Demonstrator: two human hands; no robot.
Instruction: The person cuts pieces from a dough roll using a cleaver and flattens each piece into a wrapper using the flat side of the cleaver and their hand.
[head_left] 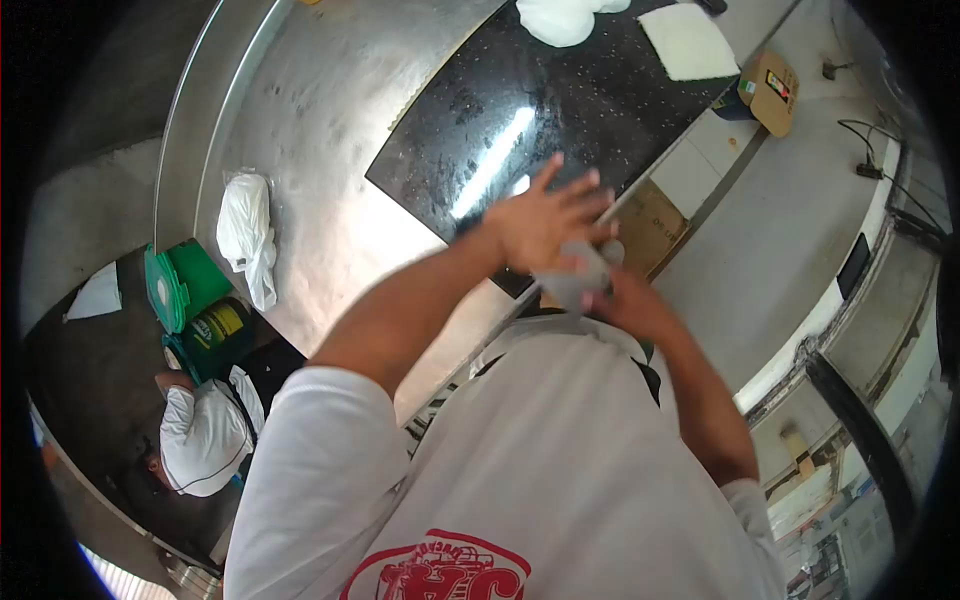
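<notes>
My left hand (548, 225) is raised over the near edge of a black speckled slab (520, 110), its fingers spread apart. Close under its palm is a flat grey piece (577, 278), too blurred to name. My right hand (635, 305) has its fingers closed on the right side of that piece. I cannot tell whether the piece touches my left palm. Both hands are in front of my waist, and motion smears them a little.
A metal counter (330, 90) carries the slab, a white plastic bag (247, 235), a white bundle (560, 22) and a folded white cloth (688, 42). Green tubs (190, 285) stand at the left, beside a person in white (210, 440). A cardboard box (648, 228) sits below the counter edge.
</notes>
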